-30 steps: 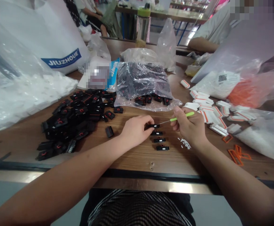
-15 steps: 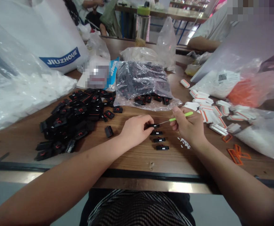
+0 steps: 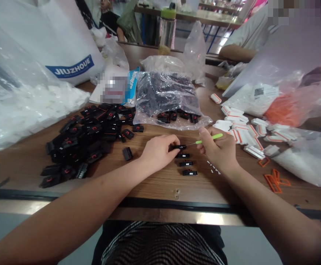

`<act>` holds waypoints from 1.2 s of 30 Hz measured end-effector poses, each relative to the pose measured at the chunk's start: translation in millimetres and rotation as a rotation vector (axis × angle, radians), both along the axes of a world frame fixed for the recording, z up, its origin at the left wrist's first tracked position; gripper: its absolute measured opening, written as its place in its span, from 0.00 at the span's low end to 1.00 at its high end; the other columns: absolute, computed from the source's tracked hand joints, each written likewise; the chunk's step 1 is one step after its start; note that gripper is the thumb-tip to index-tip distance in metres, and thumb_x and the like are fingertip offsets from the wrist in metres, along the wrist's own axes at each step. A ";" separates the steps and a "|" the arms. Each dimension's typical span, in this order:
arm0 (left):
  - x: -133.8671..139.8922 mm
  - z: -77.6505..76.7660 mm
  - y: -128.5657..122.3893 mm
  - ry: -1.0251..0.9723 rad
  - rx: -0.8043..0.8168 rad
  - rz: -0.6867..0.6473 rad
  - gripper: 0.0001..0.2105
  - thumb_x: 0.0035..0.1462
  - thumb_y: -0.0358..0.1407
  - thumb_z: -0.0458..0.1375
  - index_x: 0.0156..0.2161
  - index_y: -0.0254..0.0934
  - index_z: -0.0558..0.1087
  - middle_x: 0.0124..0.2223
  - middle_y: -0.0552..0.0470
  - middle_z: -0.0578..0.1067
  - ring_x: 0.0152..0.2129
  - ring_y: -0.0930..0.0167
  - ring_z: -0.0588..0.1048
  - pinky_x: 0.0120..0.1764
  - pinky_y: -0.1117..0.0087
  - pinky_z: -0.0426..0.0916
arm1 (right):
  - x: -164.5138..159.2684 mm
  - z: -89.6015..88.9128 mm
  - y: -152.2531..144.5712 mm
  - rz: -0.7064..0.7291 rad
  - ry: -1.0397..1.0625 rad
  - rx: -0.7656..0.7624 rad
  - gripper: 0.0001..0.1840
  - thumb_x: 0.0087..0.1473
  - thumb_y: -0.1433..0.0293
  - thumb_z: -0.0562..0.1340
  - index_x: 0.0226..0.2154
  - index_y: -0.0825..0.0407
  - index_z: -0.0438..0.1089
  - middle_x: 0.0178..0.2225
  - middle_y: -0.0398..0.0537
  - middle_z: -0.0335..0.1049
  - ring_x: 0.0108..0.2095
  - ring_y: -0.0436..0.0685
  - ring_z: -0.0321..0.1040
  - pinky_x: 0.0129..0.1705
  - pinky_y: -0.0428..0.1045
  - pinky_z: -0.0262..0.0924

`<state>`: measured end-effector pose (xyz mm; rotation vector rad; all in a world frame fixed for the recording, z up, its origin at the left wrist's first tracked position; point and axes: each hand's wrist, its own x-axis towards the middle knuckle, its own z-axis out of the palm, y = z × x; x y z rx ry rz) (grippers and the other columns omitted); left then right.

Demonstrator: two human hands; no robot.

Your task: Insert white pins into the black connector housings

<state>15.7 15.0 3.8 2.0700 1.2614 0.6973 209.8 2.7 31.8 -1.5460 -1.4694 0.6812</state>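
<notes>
My left hand pinches the left end of a black connector housing on the table. In my right hand is a thin metal pick with a lime-green handle; its tip reaches the right end of that housing. Below stand three more black housings in a column, the lowest housing showing two white dots on its face. Small white plugs lie scattered beside my right wrist, partly covered by it. A lone black housing rests left of my left hand.
A heap of black housings covers the left side. Behind my hands lies a clear bag of housings. White parts with orange seals and loose orange frames are on the right. A bottle stands at the back.
My right hand has shifted slightly left with the pick, and now covers more of the small white plugs. The left hand keeps its hold on the housing.
</notes>
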 end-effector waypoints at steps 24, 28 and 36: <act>0.1 -0.9 -0.1 0.010 0.020 0.000 0.05 0.55 0.32 0.62 0.38 0.40 0.75 0.30 0.56 0.75 0.26 0.72 0.70 0.30 0.70 0.62 | 5.4 -7.7 2.5 -0.031 0.146 0.071 0.23 0.60 0.55 0.61 0.19 0.50 0.66 0.15 0.41 0.66 0.13 0.46 0.60 0.14 0.44 0.52; 0.0 -1.3 0.3 0.011 0.028 -0.001 0.05 0.55 0.32 0.62 0.38 0.40 0.75 0.30 0.56 0.75 0.26 0.72 0.70 0.30 0.70 0.61 | 5.3 -8.6 2.6 -0.031 0.156 0.066 0.23 0.60 0.55 0.62 0.19 0.50 0.66 0.15 0.41 0.66 0.13 0.46 0.59 0.14 0.44 0.51; 0.4 -3.3 0.0 -0.008 0.026 0.000 0.05 0.55 0.31 0.62 0.38 0.40 0.75 0.33 0.56 0.77 0.26 0.72 0.70 0.29 0.71 0.62 | 3.2 -5.0 -4.9 0.041 -0.002 0.149 0.21 0.62 0.57 0.60 0.21 0.49 0.67 0.16 0.41 0.68 0.15 0.48 0.62 0.17 0.45 0.55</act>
